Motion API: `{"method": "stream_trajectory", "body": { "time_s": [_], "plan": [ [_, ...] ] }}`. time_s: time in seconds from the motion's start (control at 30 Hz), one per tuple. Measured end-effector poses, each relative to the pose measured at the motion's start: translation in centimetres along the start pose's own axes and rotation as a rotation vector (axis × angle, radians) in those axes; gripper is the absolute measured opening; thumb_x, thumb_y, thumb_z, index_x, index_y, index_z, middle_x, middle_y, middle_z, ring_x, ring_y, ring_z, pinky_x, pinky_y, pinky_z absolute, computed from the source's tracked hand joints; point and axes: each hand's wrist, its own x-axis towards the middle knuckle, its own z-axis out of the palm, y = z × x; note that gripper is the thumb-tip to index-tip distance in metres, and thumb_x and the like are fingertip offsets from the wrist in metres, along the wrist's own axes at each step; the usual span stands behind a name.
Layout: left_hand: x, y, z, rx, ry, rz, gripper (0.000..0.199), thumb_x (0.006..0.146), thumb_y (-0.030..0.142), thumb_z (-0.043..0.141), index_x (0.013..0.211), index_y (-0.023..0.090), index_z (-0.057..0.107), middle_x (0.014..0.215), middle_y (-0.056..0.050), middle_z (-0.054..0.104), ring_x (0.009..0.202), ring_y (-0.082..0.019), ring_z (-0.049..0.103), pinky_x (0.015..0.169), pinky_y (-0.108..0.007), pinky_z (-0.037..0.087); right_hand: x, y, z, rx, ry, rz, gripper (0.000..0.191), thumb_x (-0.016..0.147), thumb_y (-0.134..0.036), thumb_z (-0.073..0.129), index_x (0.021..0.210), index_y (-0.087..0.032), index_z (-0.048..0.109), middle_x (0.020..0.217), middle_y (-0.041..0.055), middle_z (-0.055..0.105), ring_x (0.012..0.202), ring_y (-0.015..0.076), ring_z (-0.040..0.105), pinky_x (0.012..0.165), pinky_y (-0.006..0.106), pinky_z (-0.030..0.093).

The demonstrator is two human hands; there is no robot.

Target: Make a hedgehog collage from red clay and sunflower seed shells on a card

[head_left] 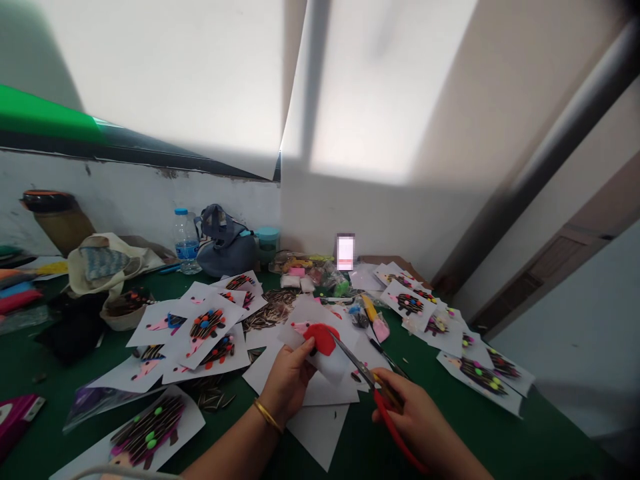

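My left hand (295, 373) pinches a white card (333, 368) that carries a red hedgehog shape (324, 339) with a pink snout. The thumb lies on top, at the lower left of the red part. In my right hand (407, 407) is a pair of scissors (354, 360) with red handles. Their blades point up and left, and the tips touch or hover over the red shape; I cannot tell which. Beneath the card, several white sheets (320, 430) lie on the green table.
Finished-looking hedgehog cards (210, 325) lie in piles to the left, with more cards (443, 327) at the right. Behind are sunflower seeds (273, 308), clay packets (300, 283), a phone (345, 252), a water bottle (186, 243) and a blue bag (223, 247). A black pen (387, 357) lies near the scissors.
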Motion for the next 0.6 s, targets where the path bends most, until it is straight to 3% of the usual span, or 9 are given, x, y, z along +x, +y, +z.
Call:
{"method": "stream_trajectory", "body": {
  "time_s": [0.1,0.3,0.6],
  "plan": [
    [0.2,0.1,-0.3,0.047,-0.033,0.029,0.034,0.074,0.025,0.077,0.106,0.015,0.069,0.105,-0.010,0.074,0.090,-0.023,0.068,0.075,-0.030,0.054,0.0,0.4,-0.5,-0.034,0.015,0.003,0.059,0.073,-0.026,0.065,0.131,-0.024,0.055,0.112,0.0049,0.067,0.088,0.0232,0.068,0.082,0.030,0.051],
    [0.6,0.0,-0.7,0.120,-0.059,0.059,0.035,0.074,0.027,0.077,0.106,0.014,0.070,0.100,-0.012,0.075,0.087,-0.024,0.069,0.074,-0.031,0.053,-0.1,0.4,-1.4,-0.149,0.061,-0.021,0.063,0.067,-0.030,0.073,0.128,-0.025,0.059,0.130,0.0049,0.059,0.121,0.0300,0.051,0.100,0.035,0.042],
    [0.4,1.0,-0.1,0.175,-0.006,0.056,0.035,0.067,0.022,0.082,0.100,0.011,0.073,0.097,-0.014,0.076,0.081,-0.024,0.070,0.071,-0.031,0.053,-0.3,0.3,-1.6,-0.053,-0.005,-0.003,0.055,0.077,-0.030,0.063,0.131,-0.026,0.056,0.114,0.0034,0.068,0.089,0.0228,0.068,0.081,0.029,0.051]
  ]
}}
